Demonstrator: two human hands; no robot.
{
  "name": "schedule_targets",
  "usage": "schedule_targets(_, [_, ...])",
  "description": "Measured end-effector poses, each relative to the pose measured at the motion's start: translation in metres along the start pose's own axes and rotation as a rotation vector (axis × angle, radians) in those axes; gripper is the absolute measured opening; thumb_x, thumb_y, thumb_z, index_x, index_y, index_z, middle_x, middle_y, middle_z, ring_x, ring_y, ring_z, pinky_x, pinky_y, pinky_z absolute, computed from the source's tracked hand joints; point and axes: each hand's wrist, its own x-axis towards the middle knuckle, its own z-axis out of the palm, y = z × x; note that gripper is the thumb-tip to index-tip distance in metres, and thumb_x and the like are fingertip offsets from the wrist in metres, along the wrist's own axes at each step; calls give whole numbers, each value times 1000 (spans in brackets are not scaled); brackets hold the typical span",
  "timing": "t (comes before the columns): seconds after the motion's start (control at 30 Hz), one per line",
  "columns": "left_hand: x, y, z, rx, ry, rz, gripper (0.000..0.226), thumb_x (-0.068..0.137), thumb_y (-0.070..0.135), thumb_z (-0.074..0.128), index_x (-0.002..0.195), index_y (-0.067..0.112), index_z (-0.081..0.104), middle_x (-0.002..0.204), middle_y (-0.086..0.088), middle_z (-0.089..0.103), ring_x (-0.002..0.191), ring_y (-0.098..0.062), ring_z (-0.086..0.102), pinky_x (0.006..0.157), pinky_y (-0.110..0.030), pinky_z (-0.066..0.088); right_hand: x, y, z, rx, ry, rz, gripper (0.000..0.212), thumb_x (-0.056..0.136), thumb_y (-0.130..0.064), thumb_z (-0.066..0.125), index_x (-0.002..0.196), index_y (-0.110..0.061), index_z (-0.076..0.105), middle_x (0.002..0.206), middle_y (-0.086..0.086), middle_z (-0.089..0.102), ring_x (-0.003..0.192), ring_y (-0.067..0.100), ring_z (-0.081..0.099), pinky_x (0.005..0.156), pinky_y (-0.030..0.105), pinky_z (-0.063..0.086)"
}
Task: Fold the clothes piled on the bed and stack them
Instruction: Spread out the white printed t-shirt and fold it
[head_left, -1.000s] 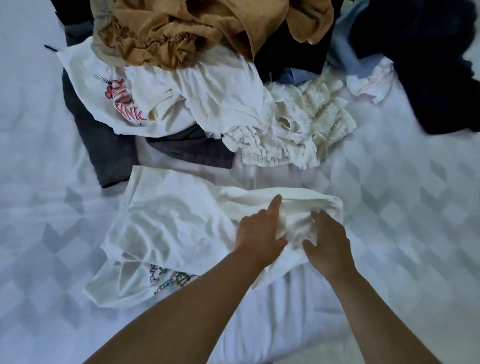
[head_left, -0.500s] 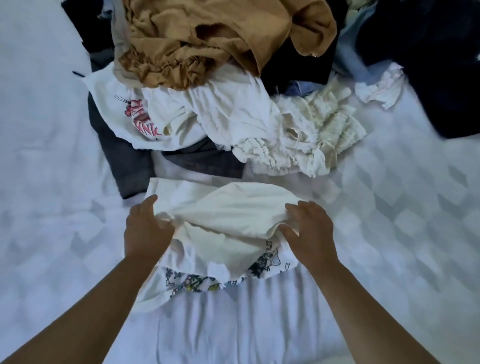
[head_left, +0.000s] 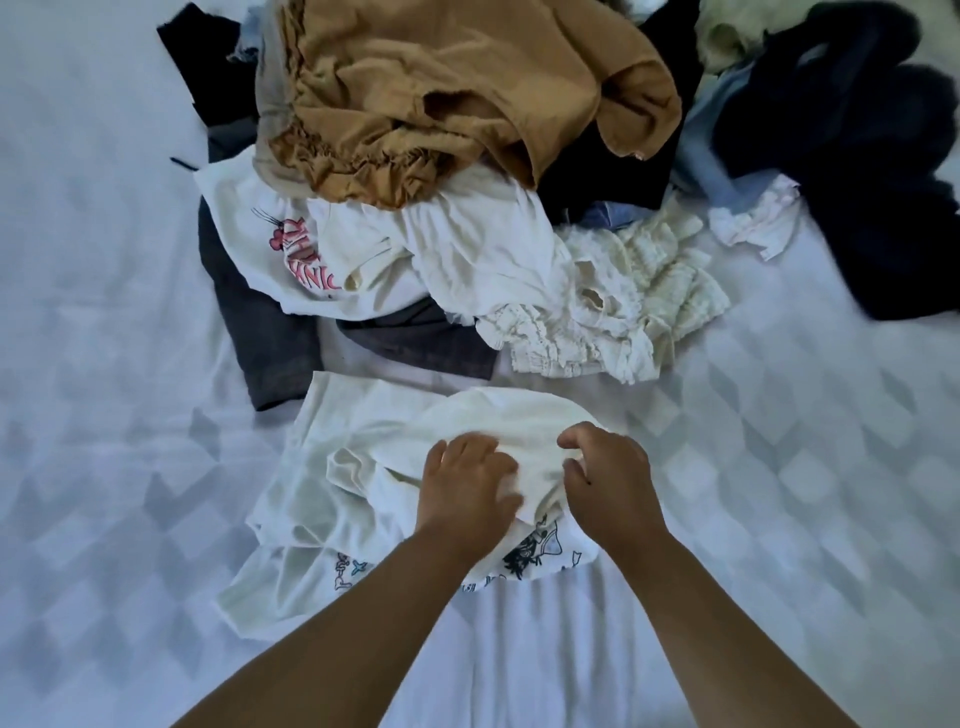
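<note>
Nearest, at 6 o'clock, a white T-shirt with a cartoon print lies half folded on the bed. The left hand rests on the shirt's folded flap, its fingers loosely spread and a little blurred. Just beside it, the right hand has curled fingers gripping the flap's edge. Farther off, at 12 o'clock, sits the pile of clothes: a white shirt with pink lettering, a cream ruffled top, a mustard garment, and dark clothes at 2 o'clock.
</note>
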Motion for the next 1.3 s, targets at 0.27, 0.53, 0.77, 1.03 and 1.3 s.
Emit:
schedule_targets(0.27, [-1,-2,1,-252,132,14,15,93,30,52,87,22,63,81,11,56,88,-12,51,109,-37,24,-14,48,10,-357,-205,251,42,90,-32,51,131,-23,49,145,6,37,137,30,30,107,44,27])
schedule_targets(0.53, [-47,-10,-99,-1004,144,43,15,92,18,50,86,16,64,73,-1,63,69,-7,55,65,-20,43,-20,-5,-16,98,66,74,19,83,-28,61,91,-13,69,91,4,65,93,27,60,78,38,46])
schedule_targets(0.77, [-98,-49,-188,-791,225,-95,30,69,48,76,91,30,64,81,7,68,73,-3,62,66,-20,47,-26,-97,-84,644,59,151,9,87,-8,62,79,-13,58,64,-8,56,55,-2,48,52,11,36])
schedule_targets(1.03, [-142,-68,-283,-870,660,-144,19,83,26,73,67,17,68,51,11,57,46,2,48,45,-11,36,-36,-191,-175,382,162,-76,12,75,-5,65,72,-16,65,65,-8,60,64,8,54,57,20,40])
schedule_targets(1.3, [-174,-70,-349,-1024,787,-18,27,92,30,60,77,8,63,51,11,45,47,-4,40,45,-15,33,-63,-261,-232,868,100,-163,19,71,-15,65,59,-15,51,56,-3,44,53,10,40,51,23,30])
